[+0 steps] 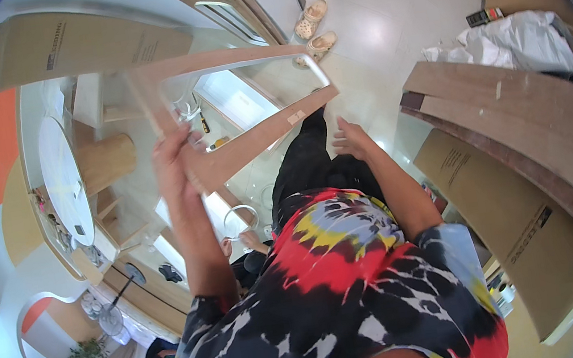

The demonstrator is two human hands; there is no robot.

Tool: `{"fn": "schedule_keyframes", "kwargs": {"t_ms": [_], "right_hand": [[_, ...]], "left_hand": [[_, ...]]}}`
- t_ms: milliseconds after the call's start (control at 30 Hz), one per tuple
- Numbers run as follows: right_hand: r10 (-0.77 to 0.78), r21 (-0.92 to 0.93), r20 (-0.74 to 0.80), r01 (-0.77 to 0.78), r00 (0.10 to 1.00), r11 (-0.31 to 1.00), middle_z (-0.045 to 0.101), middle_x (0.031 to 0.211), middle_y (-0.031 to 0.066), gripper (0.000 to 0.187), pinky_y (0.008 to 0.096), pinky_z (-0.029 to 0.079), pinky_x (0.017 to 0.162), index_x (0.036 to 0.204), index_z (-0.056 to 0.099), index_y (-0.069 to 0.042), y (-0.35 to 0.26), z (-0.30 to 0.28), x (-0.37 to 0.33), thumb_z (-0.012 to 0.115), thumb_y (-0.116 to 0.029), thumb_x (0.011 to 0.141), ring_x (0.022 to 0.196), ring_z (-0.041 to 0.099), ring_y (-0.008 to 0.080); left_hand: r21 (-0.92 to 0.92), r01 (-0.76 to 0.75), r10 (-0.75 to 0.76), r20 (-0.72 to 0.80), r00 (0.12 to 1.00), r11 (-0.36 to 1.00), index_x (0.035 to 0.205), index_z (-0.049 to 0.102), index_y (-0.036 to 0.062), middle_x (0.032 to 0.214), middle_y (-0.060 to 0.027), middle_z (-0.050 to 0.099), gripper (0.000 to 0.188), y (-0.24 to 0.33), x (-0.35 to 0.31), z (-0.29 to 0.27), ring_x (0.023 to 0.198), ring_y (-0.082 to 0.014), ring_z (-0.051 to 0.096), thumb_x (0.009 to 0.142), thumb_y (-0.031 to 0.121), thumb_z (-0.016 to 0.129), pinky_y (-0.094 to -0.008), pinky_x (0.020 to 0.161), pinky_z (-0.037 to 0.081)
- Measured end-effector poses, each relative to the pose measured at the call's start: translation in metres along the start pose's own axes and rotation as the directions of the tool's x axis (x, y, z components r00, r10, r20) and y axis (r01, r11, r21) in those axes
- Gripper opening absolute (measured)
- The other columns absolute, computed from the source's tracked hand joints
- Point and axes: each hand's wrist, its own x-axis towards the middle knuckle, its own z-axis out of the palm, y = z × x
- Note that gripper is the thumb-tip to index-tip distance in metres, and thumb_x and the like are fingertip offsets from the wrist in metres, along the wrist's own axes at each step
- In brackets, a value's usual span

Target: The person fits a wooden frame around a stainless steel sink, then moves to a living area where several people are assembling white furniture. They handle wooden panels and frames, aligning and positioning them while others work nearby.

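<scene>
My left hand (177, 154) grips a brown wooden frame (253, 147) by its near left corner and holds it up over the floor. The frame has a large opening with rounded corners, and a small pale label sits on its lower bar. Its left end is slightly blurred. My right hand (351, 139) hangs in the air beside my leg, to the right of the frame, with fingers loosely apart and nothing in them. Through and behind the frame, a white rectangular panel (235, 98) and a screwdriver (205, 123) with a dark and yellow handle lie on the floor.
Another person's hands (233, 243) are beside a white ring (241, 220) below the frame. Brown boards (513, 125) and a flat cardboard box (505, 221) lean at the right. A round white table (65, 181) stands left. Beige clogs (310, 20) lie ahead, near leaning wooden frames (234, 14).
</scene>
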Motion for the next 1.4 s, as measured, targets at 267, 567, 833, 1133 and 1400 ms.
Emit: {"fn": "schedule_keyframes", "kwargs": {"t_ms": [267, 567, 833, 1133, 1400], "right_hand": [[-0.448, 0.791, 0.052, 0.237, 0.892, 0.564, 0.058, 0.132, 0.0192, 0.035, 0.0455, 0.051, 0.106, 0.134, 0.045, 0.003, -0.021, 0.021, -0.058, 0.045, -0.018, 0.106, 0.124, 0.058, 0.0309], [-0.679, 0.673, -0.041, 0.523, 0.733, 0.523, 0.056, 0.133, 0.0169, 0.036, 0.0472, 0.052, 0.104, 0.137, 0.045, 0.0, -0.09, -0.043, -0.11, 0.05, -0.016, 0.105, 0.121, 0.059, 0.0296], [-0.486, 0.576, 0.134, 0.33, 0.864, 0.747, 0.054, 0.134, 0.0168, 0.04, 0.0521, 0.053, 0.097, 0.139, 0.044, -0.002, -0.101, -0.076, -0.056, 0.048, -0.023, 0.105, 0.122, 0.055, 0.0342], [-0.244, -0.362, -0.025, 0.219, 0.969, 0.906, 0.066, 0.119, 0.0174, 0.041, 0.0431, 0.059, 0.081, 0.13, 0.056, 0.002, -0.095, -0.011, -0.03, 0.058, -0.025, 0.099, 0.1, 0.068, 0.0306], [-0.677, -0.848, 0.357, 0.527, 0.643, 0.054, 0.07, 0.096, 0.0241, 0.033, 0.0424, 0.055, 0.081, 0.116, 0.062, 0.005, -0.253, 0.135, 0.008, 0.063, -0.018, 0.093, 0.089, 0.069, 0.0399]], "left_hand": [[-0.174, 0.017, 0.014, 0.172, 0.985, 0.985, 0.143, 0.043, -0.0046, 0.096, -0.0075, 0.063, 0.057, -0.038, -0.067, -0.114, 0.081, -0.017, 0.064, 0.089, 0.008, 0.059, -0.0333, 0.068, 0.059], [-0.082, 0.123, -0.1, 0.247, 0.964, 0.989, 0.146, 0.044, -0.0006, 0.104, -0.0114, 0.067, 0.054, -0.083, -0.036, -0.093, 0.084, -0.0218, 0.069, 0.096, 0.01, 0.06, -0.0391, 0.074, 0.062], [-0.138, 0.146, -0.122, 0.173, 0.977, 0.98, 0.126, 0.057, -0.0005, 0.086, -0.004, 0.064, 0.034, -0.066, -0.004, -0.047, 0.069, -0.0152, 0.065, 0.096, 0.014, 0.063, -0.0319, 0.062, 0.058], [-0.169, 0.074, -0.114, -0.239, 0.964, 0.983, 0.106, 0.058, -0.0035, 0.08, -0.0108, 0.061, 0.024, -0.132, 0.141, -0.007, 0.062, -0.0209, 0.063, 0.086, 0.007, 0.066, -0.0349, 0.053, 0.055], [0.056, 0.0, 0.019, -0.335, 0.942, 0.998, 0.104, 0.06, -0.0096, 0.073, -0.0109, 0.065, 0.027, -0.147, 0.209, 0.019, 0.053, -0.016, 0.062, 0.086, 0.008, 0.068, -0.0304, 0.048, 0.05]]}}
